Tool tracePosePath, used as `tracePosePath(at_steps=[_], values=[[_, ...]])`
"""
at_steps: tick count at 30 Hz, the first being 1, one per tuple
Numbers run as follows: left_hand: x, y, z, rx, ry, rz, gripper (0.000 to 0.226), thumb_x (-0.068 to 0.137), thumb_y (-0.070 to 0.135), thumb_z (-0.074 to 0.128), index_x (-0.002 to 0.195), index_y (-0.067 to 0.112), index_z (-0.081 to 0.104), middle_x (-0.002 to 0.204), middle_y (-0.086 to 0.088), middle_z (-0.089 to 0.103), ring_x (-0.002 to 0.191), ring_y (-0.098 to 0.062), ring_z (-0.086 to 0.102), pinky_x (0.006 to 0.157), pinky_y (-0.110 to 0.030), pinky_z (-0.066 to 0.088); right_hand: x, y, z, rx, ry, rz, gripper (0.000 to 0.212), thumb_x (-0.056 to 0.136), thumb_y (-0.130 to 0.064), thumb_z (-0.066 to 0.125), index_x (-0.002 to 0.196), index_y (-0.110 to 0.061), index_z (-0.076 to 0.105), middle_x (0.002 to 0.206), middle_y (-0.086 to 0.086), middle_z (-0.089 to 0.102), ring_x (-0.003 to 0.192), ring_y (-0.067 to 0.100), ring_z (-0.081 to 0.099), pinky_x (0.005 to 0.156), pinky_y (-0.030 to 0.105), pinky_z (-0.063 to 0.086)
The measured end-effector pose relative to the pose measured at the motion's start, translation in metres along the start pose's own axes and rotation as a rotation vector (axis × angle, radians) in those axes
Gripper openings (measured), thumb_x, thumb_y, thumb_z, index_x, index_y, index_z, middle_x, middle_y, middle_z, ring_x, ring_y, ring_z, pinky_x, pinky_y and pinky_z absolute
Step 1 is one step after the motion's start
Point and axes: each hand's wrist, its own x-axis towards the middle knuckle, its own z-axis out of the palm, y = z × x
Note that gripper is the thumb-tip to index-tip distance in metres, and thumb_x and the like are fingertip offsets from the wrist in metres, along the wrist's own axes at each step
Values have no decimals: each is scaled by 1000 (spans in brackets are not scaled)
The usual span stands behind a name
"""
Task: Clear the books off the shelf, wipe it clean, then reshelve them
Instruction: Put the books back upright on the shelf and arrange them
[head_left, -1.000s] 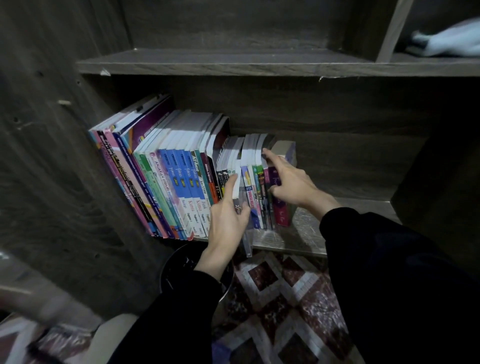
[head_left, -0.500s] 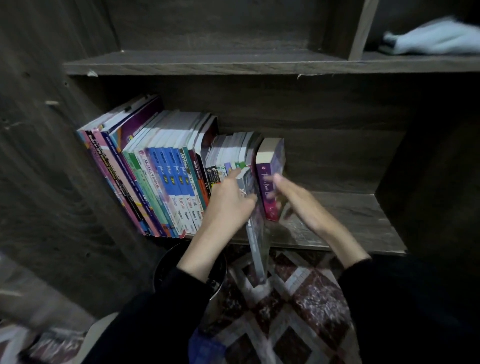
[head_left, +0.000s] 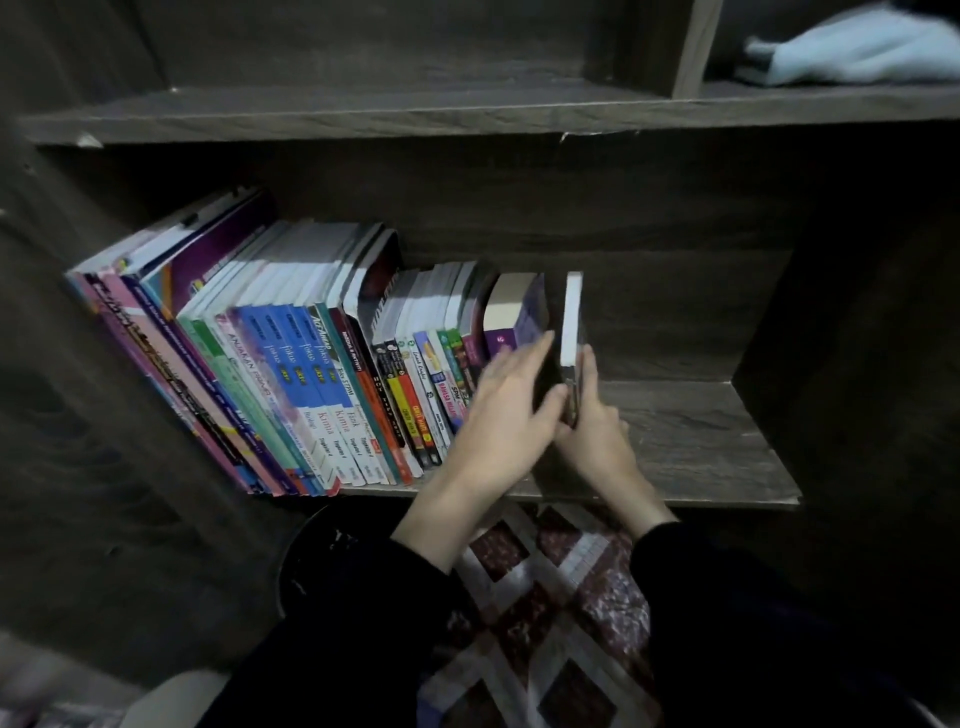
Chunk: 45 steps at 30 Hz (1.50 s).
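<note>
Book (head_left: 571, 322), slim, likely light but stiff, stands at three o'clock of the row (head_left: 322, 374), my right hand (head_left: 595, 436) gripping its lower spine, left hand (head_left: 506, 415) flat, straight-fingered, alongside.

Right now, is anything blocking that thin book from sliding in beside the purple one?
Only the person's own left hand: its fingers lie in the gap between the thin book, held upright by the right hand, and the purple book. Nothing else shows on the shelf there.
</note>
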Motion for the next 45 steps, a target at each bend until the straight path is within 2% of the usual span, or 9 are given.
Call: tracePosePath(at_steps=[6,11,21,26,31,34,37,41,45], values=[[-2,-69,-12,506,458,-14,65,90,12,57,148,13,27,155,-20,18,146,-34,-4,116,-45,-10,40,-3,26,179,-245,-31,108,86,-4,64,148,-41,-16,133,23,53,105,36,62,85,32,49],[7,-110,-13,822,451,-102,109,77,38,73,150,11,-2,155,-22,-11,140,-31,-27,110,-53,-20,53,-5,28,91,-274,-47,113,86,-14,68,142,-42,-26,126,23,56,78,20,63,68,27,48],[18,-147,-12,1011,494,-86,131,69,60,70,147,6,-20,153,-10,-28,138,-28,-32,107,-59,-20,72,8,28,-30,-278,-163,128,74,-33,77,139,-40,-33,136,22,50,108,30,61,95,37,43],[21,-149,-9,1044,510,-116,132,68,59,72,147,5,-19,157,-9,-9,139,-28,-32,107,-60,-17,69,13,33,17,-263,-166,131,76,-20,78,133,-48,-37,135,20,52,103,29,64,81,28,50],[16,-148,-7,1069,484,-82,129,67,42,81,149,3,-10,158,-15,-4,143,-30,-21,110,-59,-15,49,-13,28,141,-34,-224,122,74,-7,74,141,-53,-18,156,11,14,140,31,23,112,48,27],[-5,-147,14,916,473,-55,121,61,10,82,150,0,0,158,-20,3,146,-33,-2,116,-54,-4,18,-31,37,112,466,-521,51,81,-9,56,130,-11,47,114,11,51,108,22,48,89,28,39],[-36,-141,41,537,390,68,94,75,-6,64,151,4,11,159,-13,9,146,-25,12,117,-46,20,-6,-26,69,97,293,-441,12,83,-3,54,93,-8,60,91,3,56,90,22,54,72,24,36],[-33,-109,35,-463,287,-345,65,101,28,42,151,26,1,148,18,21,139,-7,22,112,-25,20,-3,-6,102,-45,-5,-265,33,80,-6,57,113,-14,58,108,8,58,107,28,50,89,35,36],[4,-96,32,-1043,250,-624,74,98,37,46,150,39,-7,159,3,3,145,-20,14,116,-49,19,6,-6,111,-65,-90,-263,43,80,-8,57,122,-13,48,117,8,51,110,26,43,78,31,27]])
